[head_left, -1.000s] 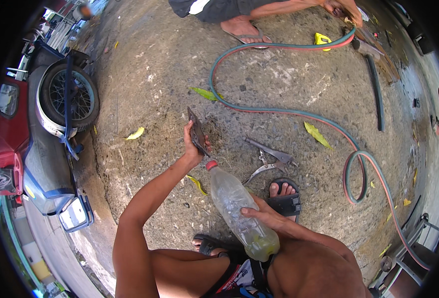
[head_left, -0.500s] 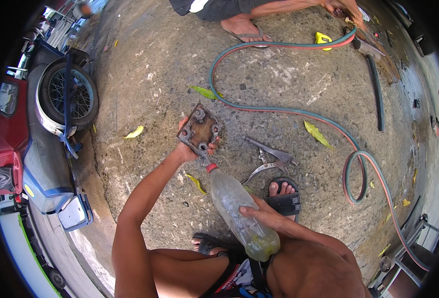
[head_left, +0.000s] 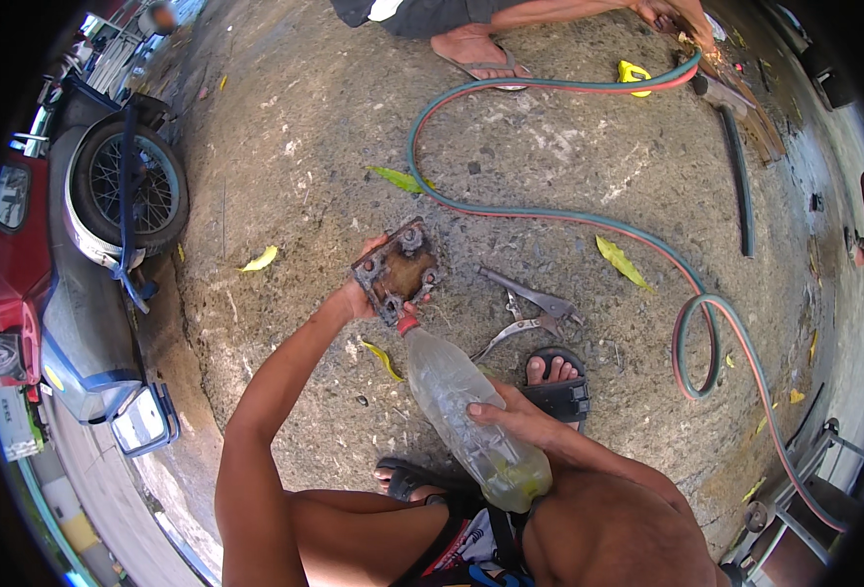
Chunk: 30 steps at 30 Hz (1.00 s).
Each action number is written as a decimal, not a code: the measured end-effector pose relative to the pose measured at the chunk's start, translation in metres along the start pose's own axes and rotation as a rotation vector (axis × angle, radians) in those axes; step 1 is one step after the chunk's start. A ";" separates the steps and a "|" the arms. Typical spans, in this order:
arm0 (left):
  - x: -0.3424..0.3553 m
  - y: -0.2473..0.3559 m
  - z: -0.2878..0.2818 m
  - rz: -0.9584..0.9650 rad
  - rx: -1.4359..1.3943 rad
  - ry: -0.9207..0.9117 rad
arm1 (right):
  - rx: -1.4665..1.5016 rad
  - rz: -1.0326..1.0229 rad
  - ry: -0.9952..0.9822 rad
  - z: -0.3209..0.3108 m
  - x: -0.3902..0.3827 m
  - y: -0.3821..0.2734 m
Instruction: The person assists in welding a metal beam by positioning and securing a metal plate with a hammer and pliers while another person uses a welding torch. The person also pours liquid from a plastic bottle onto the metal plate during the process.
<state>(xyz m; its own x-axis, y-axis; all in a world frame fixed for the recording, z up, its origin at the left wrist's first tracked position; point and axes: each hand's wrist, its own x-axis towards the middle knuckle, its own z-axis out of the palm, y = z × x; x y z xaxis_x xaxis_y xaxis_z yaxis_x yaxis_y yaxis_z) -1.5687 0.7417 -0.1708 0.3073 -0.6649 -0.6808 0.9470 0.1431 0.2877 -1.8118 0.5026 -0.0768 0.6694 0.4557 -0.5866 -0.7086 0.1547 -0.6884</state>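
- The left hand (head_left: 359, 293) grips a rusty metal plate (head_left: 398, 272) by its edge, face up and clear of the ground, so liquid can reach it.
- The right hand (head_left: 515, 421) is wrapped around a plastic bottle (head_left: 466, 416), tilted with its red neck touching the plate's lower edge.
- Pliers (head_left: 530, 308) lie on the concrete just beside, within reach.
- A hose (head_left: 569, 215) loops well apart.

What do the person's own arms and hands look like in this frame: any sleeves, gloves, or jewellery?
Both forearms are bare, with no sleeves in view. The left hand and right hand wear no gloves. No watch, bracelet or ring can be made out on either wrist or hand. The arms are slim and enter from the lower edge.
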 end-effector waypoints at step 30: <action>0.024 0.047 0.214 0.329 1.755 0.174 | -0.354 -0.468 -0.196 -0.075 0.002 0.029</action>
<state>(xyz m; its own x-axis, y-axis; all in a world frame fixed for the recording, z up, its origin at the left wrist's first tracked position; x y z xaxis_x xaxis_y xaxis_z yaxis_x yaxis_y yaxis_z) -1.5365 0.5750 -0.0294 0.5590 -0.6789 -0.4760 -0.3100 -0.7036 0.6394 -1.8145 0.4426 -0.1298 0.8141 0.5679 -0.1218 -0.2103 0.0927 -0.9732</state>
